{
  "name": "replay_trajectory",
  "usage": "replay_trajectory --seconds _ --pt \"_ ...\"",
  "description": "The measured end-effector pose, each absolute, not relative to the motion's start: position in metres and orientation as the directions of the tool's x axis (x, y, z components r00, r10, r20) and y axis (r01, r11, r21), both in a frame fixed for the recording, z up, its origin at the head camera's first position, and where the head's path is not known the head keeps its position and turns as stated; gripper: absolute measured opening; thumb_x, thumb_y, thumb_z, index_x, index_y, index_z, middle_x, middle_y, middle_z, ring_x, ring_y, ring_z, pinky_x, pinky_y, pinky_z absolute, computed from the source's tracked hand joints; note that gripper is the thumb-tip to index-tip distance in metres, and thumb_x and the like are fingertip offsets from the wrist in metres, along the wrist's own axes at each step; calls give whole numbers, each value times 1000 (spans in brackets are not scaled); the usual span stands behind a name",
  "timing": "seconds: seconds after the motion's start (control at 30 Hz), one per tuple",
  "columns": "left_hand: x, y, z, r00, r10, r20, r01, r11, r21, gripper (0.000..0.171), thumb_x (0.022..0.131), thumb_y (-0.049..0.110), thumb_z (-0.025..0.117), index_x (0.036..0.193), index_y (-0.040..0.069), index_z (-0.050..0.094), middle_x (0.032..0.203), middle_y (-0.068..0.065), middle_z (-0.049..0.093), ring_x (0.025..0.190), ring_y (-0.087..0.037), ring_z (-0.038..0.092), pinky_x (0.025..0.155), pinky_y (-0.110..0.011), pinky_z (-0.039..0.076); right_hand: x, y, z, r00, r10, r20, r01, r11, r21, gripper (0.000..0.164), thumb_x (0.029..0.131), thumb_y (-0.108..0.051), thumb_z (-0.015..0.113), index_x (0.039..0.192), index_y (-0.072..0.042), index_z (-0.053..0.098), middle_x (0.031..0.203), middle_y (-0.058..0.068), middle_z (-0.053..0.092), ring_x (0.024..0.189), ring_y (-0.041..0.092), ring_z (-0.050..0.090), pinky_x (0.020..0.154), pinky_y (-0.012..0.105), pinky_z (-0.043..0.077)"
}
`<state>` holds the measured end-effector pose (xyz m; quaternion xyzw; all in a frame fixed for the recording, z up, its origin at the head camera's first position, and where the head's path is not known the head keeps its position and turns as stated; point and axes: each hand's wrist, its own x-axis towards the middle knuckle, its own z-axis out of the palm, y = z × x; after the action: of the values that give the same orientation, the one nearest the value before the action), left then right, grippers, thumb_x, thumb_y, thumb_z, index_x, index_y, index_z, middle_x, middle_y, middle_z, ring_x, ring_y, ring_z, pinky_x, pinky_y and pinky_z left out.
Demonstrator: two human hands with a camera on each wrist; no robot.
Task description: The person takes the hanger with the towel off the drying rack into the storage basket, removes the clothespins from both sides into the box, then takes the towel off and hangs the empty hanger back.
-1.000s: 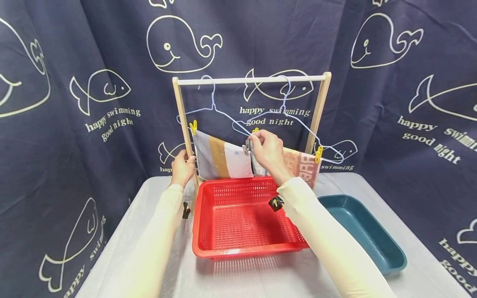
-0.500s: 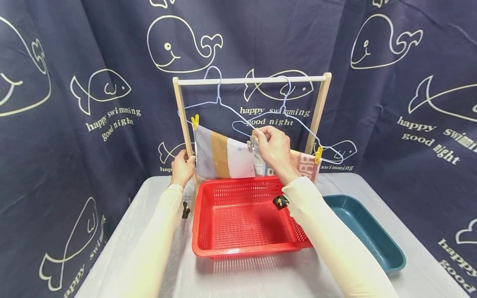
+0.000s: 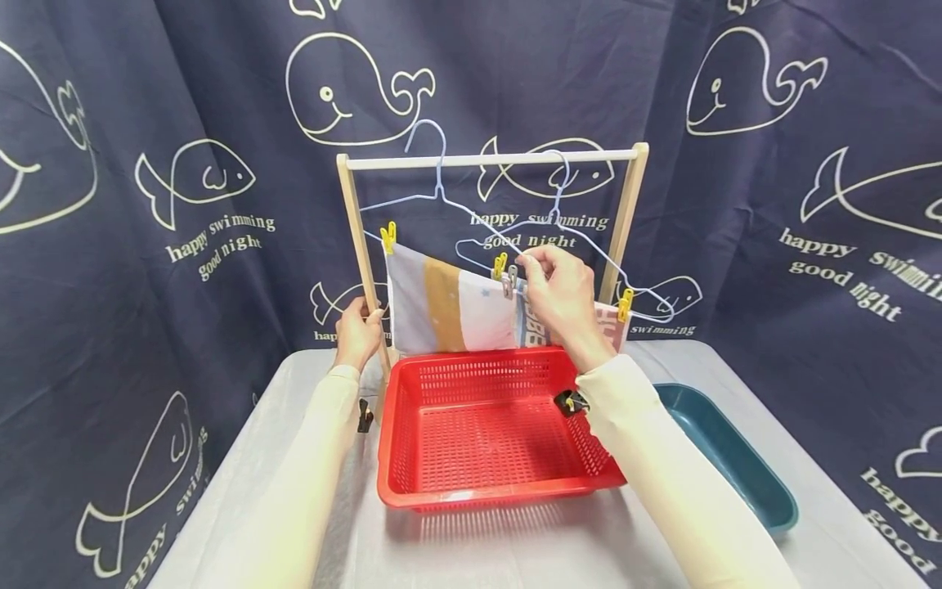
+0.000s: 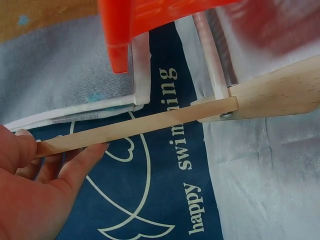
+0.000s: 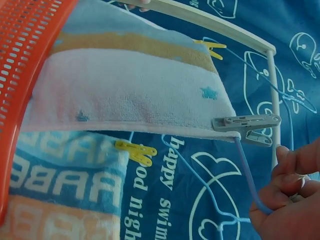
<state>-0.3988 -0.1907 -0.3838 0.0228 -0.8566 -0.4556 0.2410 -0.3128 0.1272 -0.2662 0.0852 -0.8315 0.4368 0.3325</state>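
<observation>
Nearest, a red basket (image 3: 500,494) sits on the table with a teal tray (image 3: 743,466) to its right. Beyond it, the left hand (image 3: 358,334) holds the rack's left upright (image 3: 356,217) between thumb and fingers, while the right hand (image 3: 562,294) pinches the right end of the left hanger (image 3: 440,174), where a striped towel (image 3: 444,307) hangs from yellow and grey pegs (image 3: 510,282). Farther back, a lettered towel (image 3: 531,323) hangs from the right hanger (image 3: 555,214), before a navy whale-print curtain (image 3: 515,74).
</observation>
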Motion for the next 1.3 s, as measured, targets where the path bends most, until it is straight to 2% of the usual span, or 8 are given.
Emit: replay_trajectory --seconds 0.23,0.53,0.9,1.07,1.3 --pt "-398 -191 -382 -886 -258 385 172 589 790 26 102 14 61 125 3 64 119 -20 71 116 -42 63 105 -52 46 -305 139 -265 -736 153 660 -449 619 -644 17 98 -28 68 98 -15 78 73 5 64 73 22 57 72 36 43" --pt "-397 -191 -381 -888 -241 391 186 590 786 29 103 14 59 128 1 63 119 -23 70 115 -44 61 106 -53 44 -293 156 -265 -690 165 705 -479 625 -616 13 98 -20 68 99 -11 79 72 7 65 69 20 54 67 30 39" --pt "-398 -191 -380 -891 -246 382 181 578 796 28 103 14 60 127 0 63 119 -22 70 115 -43 62 105 -52 44 -278 175 -258 -668 179 722 -476 643 -600 16 101 -21 65 101 -14 79 72 6 63 64 16 50 64 28 37" --pt "-398 -191 -378 -888 -247 389 189 575 796 27 102 14 62 125 0 64 116 -23 70 110 -42 63 102 -52 47 -269 179 -251 -668 178 723 -480 640 -601 17 101 -24 65 101 -15 80 72 4 63 65 12 50 66 27 36" --pt "-399 -194 -380 -898 -253 360 163 570 806 28 101 16 64 125 0 65 115 -21 69 107 -40 64 98 -49 49 -259 186 -247 -695 203 690 -445 633 -633 18 101 -27 64 103 -18 80 71 3 59 68 16 50 66 29 36"
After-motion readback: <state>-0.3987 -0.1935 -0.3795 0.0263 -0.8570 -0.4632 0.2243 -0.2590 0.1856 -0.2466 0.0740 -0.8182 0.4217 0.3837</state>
